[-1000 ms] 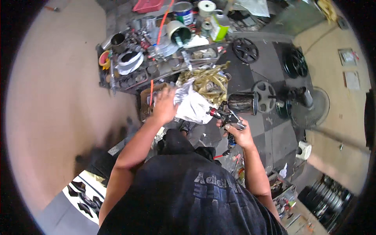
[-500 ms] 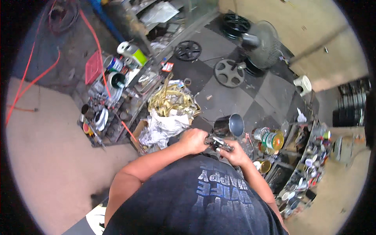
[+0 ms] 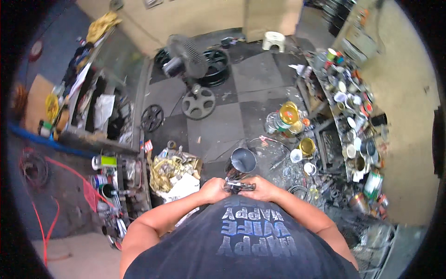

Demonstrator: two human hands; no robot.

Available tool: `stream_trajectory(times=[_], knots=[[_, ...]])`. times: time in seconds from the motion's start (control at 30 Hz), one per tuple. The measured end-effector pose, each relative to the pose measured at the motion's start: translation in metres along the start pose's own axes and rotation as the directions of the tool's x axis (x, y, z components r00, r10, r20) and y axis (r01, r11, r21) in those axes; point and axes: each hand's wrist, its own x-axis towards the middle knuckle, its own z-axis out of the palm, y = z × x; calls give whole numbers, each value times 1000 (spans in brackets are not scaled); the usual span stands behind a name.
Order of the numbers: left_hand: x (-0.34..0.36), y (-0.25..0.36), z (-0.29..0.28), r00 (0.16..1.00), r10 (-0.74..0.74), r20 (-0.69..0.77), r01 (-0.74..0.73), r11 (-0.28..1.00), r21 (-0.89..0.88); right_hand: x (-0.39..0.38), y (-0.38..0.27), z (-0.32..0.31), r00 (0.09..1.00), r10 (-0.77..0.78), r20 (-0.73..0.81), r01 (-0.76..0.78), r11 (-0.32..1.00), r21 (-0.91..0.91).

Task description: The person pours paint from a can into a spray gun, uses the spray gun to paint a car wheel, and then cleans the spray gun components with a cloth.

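In front of my chest I hold a spray gun (image 3: 239,186) with both hands. Its metal cup (image 3: 243,160) tips away from me, and the grey inside shows with no lid on it. My left hand (image 3: 213,189) is closed around the gun's left side. Against the right side, my right hand (image 3: 259,188) is closed with its fingers bent around the body. My fingertips and the lower part of the gun are partly hidden.
A box of crumpled paper and masking (image 3: 174,169) stands left of my hands. Ahead are a fan (image 3: 186,60) and wheel covers (image 3: 199,103). To the right, paint cans (image 3: 289,114) stand near a shelf crowded with cups (image 3: 346,100). A red hose (image 3: 69,172) hangs at left.
My view has turned right, so the room has swung leftward and more of the right-hand shelf shows. The spray gun stays in both hands, now more centred, its cup tilted.
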Motion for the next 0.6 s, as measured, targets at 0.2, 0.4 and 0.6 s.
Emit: stream_trajectory(times=[0.2,0.4,0.6], knots=[[39,37,-8,965,261,16,-252,912,323,-37,3,-9,970,-36,-242,23,998,-53],[81,28,-26,908,237,346,-316,929,192,-35,1,-11,933,-19,-360,20,1000,0],[113,14,-60,773,259,580,-333,943,23,-9,3,2,880,7,-475,4,1000,21]])
